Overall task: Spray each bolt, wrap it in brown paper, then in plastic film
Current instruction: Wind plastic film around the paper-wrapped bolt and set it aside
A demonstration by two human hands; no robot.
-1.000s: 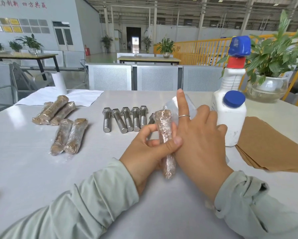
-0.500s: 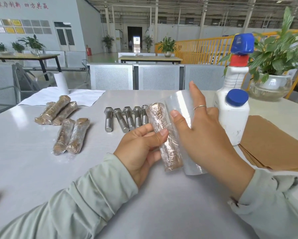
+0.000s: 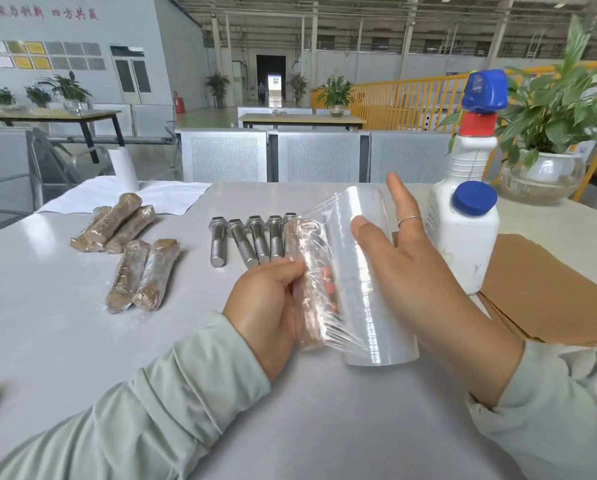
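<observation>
1. Head view, left side: the left hand (image 3: pixel 269 306) curled its grip round the wrapped bolt (image 3: pixel 309 289), thumb on top and fingers underneath, holding it just above the desk (image 3: pixel 82 341). The bolt's long axis ran away from the person, head end far, already brown-papered and partly filmed.
2. Head view, right side: the right hand (image 3: pixel 411 268) lay with its fingers nearly straight against the film roll (image 3: pixel 363 271), thumb pressed on the near face; I judged it steadying rather than clutching.
3. The key relation: the roll stood just right of the bolt, parallel to it, with a taut sheet of film bridging the 2. The next turn probably needs the roll carried round the bolt's axis.
4. Farther off: 5 bare bolts (image 3: pixel 255 239) lay in a row beyond the left hand, and 5 finished bundles (image 3: pixel 131 258) lay well left.
5. At right stood the spray bottle (image 3: pixel 473 161), a capped bottle (image 3: pixel 468 237) and the brown paper (image 3: pixel 549 289).
</observation>
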